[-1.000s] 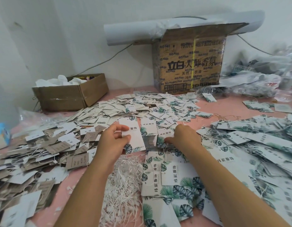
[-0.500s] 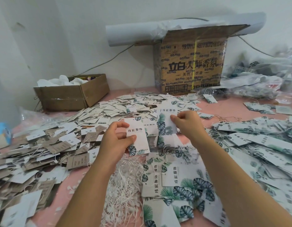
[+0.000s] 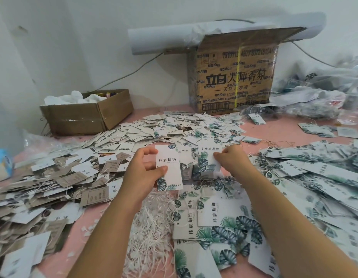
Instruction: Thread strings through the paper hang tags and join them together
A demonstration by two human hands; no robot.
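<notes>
Left hand [image 3: 143, 173] gripped a white leaf-printed paper hang tag [image 3: 168, 167], right hand [image 3: 232, 160] pinched, it seemed, a second leaf-printed tag [image 3: 207, 157], above the pink desk [image 3: 284, 133].

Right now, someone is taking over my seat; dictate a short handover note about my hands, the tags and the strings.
Left hand holds one leaf-print hang tag upright.
Right hand pinches a second leaf-print tag beside it.
White strings lie loose between the forearms; brown tags are heaped on the left, more leaf tags on the right.
Done: no string is visible through either held tag.
Left: thread both, join them, then carry on with the rest.
</notes>
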